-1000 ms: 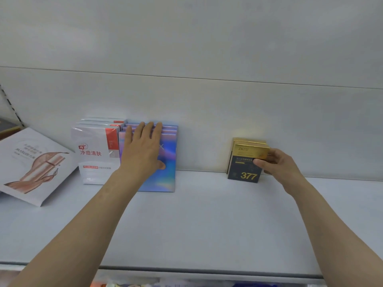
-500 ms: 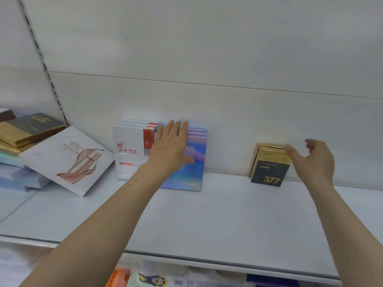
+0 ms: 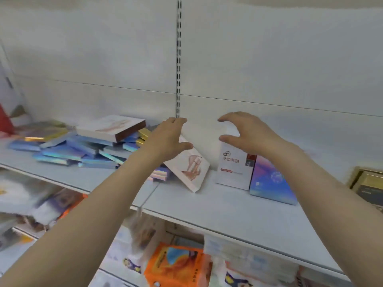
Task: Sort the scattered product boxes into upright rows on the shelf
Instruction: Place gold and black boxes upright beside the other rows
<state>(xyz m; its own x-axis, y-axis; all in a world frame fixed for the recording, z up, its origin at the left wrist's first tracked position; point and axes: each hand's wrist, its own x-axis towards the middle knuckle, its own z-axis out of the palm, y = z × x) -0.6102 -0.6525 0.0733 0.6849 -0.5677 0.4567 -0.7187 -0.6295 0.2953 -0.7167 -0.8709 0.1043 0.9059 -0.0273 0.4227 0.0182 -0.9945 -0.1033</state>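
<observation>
Left hand (image 3: 167, 139) and right hand (image 3: 246, 135) both spread, empty, above shelf (image 3: 228, 206); tilted box (image 3: 190, 168) beside upright white box (image 3: 234, 168).

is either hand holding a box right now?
No. The left hand and the right hand both hover open above the shelf, fingers spread, with no box in either.

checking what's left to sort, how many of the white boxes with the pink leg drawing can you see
2. One white leg-drawing box lies flat on top of the scattered pile at the left. The other leans tilted on the shelf beside the upright rows, partly behind the left hand. More may be buried in the pile.
</observation>
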